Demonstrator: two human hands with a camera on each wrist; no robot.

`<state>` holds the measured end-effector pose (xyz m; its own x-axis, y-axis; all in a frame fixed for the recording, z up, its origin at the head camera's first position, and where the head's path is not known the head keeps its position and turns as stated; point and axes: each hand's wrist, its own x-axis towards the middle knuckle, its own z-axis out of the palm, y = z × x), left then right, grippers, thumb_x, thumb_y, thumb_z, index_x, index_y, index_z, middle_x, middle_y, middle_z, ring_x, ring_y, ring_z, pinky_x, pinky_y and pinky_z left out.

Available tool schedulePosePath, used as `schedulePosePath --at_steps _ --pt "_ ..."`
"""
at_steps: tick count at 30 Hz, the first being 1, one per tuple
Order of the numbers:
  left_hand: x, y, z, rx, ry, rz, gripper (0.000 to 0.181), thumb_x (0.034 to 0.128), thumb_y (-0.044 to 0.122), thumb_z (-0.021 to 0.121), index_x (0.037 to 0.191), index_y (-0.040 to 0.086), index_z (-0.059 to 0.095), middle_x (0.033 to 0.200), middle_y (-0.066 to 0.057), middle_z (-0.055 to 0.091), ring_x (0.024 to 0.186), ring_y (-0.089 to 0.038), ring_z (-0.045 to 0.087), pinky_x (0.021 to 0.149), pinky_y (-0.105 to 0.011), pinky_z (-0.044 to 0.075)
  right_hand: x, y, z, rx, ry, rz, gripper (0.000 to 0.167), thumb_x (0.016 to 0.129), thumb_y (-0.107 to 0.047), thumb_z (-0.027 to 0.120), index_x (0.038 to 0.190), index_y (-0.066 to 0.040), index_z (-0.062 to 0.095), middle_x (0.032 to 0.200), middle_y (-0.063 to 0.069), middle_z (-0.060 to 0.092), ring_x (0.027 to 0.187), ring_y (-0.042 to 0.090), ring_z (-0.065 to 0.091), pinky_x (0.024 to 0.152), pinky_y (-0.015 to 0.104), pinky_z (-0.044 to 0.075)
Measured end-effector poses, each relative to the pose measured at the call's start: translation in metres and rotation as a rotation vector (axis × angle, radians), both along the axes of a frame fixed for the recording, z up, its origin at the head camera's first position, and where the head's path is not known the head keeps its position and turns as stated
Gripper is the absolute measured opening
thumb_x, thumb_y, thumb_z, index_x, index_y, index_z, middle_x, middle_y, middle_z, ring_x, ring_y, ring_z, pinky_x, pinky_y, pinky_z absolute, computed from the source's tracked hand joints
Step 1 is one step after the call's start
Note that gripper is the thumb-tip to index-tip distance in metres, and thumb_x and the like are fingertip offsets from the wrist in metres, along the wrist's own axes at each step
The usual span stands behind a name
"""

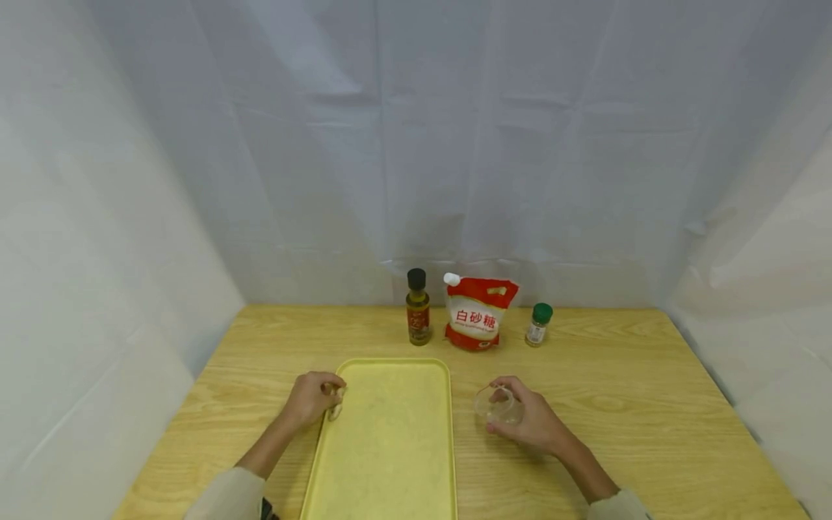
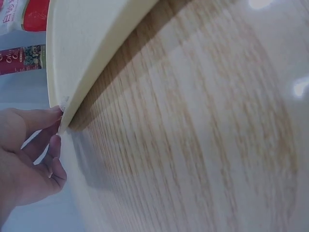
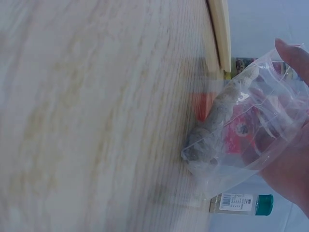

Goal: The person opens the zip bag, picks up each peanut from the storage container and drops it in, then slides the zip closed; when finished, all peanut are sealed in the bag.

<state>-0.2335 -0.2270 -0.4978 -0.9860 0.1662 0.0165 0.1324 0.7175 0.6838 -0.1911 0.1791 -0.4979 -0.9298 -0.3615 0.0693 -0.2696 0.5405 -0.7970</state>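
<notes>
My left hand (image 1: pixel 313 397) is at the upper left part of a pale yellow tray (image 1: pixel 396 433). In the left wrist view its thumb and fingertips pinch the tray's rim (image 2: pixel 91 77), beside a small whitish spot whose kind I cannot tell. To the right of the tray, my right hand (image 1: pixel 529 419) grips a clear, thin plastic cup (image 1: pixel 499 406), fingers and thumb round its side. The cup is tilted, its round rim toward the tray. Through its wall the right wrist view shows a greyish-white lumpy substance (image 3: pixel 219 113), of a kind I cannot tell.
Along the back of the wooden table (image 1: pixel 617 404) stand an oil bottle (image 1: pixel 418 310) with a black cap, a red and white sugar pouch (image 1: pixel 477 314) with a white spout, and a small green-capped jar (image 1: pixel 538 325). Pale sheeting (image 1: pixel 422 144) hangs behind and at both sides.
</notes>
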Motion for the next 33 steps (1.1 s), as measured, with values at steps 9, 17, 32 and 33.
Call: schedulePosePath --at_steps 9,17,32,33 --pt "0.000 0.000 0.001 0.030 0.026 0.014 0.015 0.0784 -0.004 0.070 0.093 -0.002 0.070 0.085 -0.010 0.070 0.076 -0.016 0.060 0.067 -0.027 0.052 0.001 -0.001 0.000 -0.005 0.004 0.000 0.057 0.079 -0.028 0.078 0.126 -0.014 0.048 0.110 0.004 0.065 0.111 0.032 0.058 0.093 0.058 0.043" --pt "0.001 0.002 0.009 0.071 0.047 0.029 0.014 0.0803 -0.006 0.066 0.093 -0.002 0.071 0.091 -0.013 0.070 0.081 -0.019 0.063 0.071 -0.029 0.054 0.001 -0.001 0.000 0.004 -0.010 -0.020 0.057 0.078 -0.028 0.078 0.125 -0.016 0.048 0.109 0.003 0.065 0.110 0.030 0.059 0.094 0.056 0.044" --pt "0.007 0.060 0.028 0.171 0.096 -0.068 0.012 0.0808 0.002 0.072 0.092 0.001 0.072 0.090 -0.008 0.070 0.079 -0.016 0.061 0.064 -0.020 0.049 0.002 0.000 0.001 -0.006 -0.004 -0.008 0.057 0.079 -0.028 0.078 0.126 -0.015 0.048 0.110 0.003 0.065 0.111 0.030 0.058 0.092 0.054 0.045" --pt "0.007 0.065 0.029 0.181 0.096 -0.076 0.011 0.0809 0.002 0.072 0.092 0.002 0.072 0.089 -0.007 0.070 0.078 -0.016 0.061 0.064 -0.020 0.049 0.002 0.000 0.002 -0.009 -0.003 -0.004 0.057 0.079 -0.028 0.078 0.126 -0.015 0.048 0.110 0.004 0.064 0.111 0.030 0.058 0.092 0.054 0.045"
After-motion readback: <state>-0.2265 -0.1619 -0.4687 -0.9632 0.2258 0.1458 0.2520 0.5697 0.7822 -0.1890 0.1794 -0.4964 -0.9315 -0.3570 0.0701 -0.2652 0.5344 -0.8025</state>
